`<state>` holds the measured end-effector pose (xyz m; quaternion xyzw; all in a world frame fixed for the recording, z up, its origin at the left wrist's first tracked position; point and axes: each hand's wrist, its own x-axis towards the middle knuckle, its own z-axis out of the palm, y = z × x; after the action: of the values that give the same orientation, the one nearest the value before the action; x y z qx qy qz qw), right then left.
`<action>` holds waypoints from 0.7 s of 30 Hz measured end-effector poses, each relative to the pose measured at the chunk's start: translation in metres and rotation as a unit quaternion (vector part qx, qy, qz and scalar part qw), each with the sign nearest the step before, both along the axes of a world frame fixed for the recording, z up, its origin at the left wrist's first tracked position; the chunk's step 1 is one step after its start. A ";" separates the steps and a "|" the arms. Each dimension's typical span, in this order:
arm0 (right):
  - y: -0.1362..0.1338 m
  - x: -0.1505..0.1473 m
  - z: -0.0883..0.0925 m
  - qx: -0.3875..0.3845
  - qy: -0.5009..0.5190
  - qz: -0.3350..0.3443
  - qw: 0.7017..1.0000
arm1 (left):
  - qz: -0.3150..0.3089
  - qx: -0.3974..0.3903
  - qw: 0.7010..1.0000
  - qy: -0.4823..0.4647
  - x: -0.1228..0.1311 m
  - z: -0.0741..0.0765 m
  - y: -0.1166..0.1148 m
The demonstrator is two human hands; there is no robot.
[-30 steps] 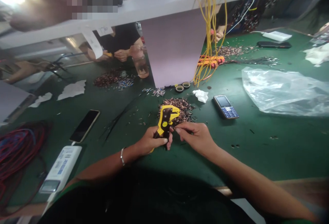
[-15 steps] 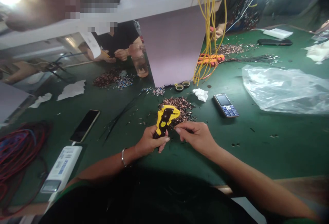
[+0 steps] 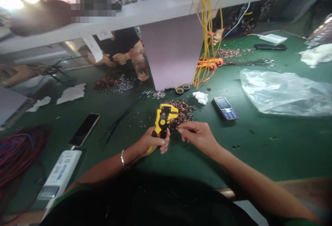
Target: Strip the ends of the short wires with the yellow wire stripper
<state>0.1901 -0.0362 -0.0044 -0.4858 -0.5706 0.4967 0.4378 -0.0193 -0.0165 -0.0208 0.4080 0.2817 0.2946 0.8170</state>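
A long green-topped work table [image 3: 269, 150] filling most of the view, with one large, crumpled, clear plastic bag [image 3: 285, 94] at 2 o'clock from the hands. At 12 o'clock, one flat lilac upright panel [image 3: 171, 53] below a long white shelf [image 3: 129, 13], and one loose bundle of yellow wire [image 3: 204, 22] draped down past the shelf edge. At 8 o'clock, one tangled coil of red and blue wire [image 3: 18, 153] and one white rectangular power bank [image 3: 59, 170].

Near the middle of the table, the left hand [image 3: 153, 142] closed firmly around the handle of a yellow-and-black plastic wire stripper [image 3: 162, 122], its head pointing toward 12 o'clock. Just beside it, the right hand [image 3: 197, 136] nearly closed, thumb and forefinger pinched together near the stripper, with anything held between them too fine to tell. One silver bangle [image 3: 122, 157] around the left wrist.

At 12 o'clock from the stripper and just beyond it, one heap of short copper-coloured wire ends [image 3: 181, 112]. Around the hands, two phones: one black touchscreen smartphone [image 3: 84, 130] at 9 o'clock and one small keypad phone with blue keys [image 3: 225, 108] at 2 o'clock. Farther out at 12 o'clock, two small rolls of tape [image 3: 178, 91] and one crumpled white tissue [image 3: 200, 97].
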 end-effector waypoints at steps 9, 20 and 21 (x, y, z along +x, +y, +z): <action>0.009 0.011 0.003 -0.007 0.051 -0.073 0.996 | -0.123 0.007 0.990 -0.067 -0.012 -0.001 0.018; 0.007 0.012 0.005 0.069 0.010 -0.070 0.995 | -0.113 -0.017 0.988 -0.106 -0.013 -0.004 0.018; 0.007 0.012 0.005 0.078 0.001 -0.065 0.995 | -0.116 -0.021 0.987 -0.106 -0.013 -0.005 0.018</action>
<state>0.2022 -0.0292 0.0006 -0.4860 -0.5741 0.4215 0.5065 -0.0322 0.0014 -0.0258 0.3869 0.1499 0.2332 0.8795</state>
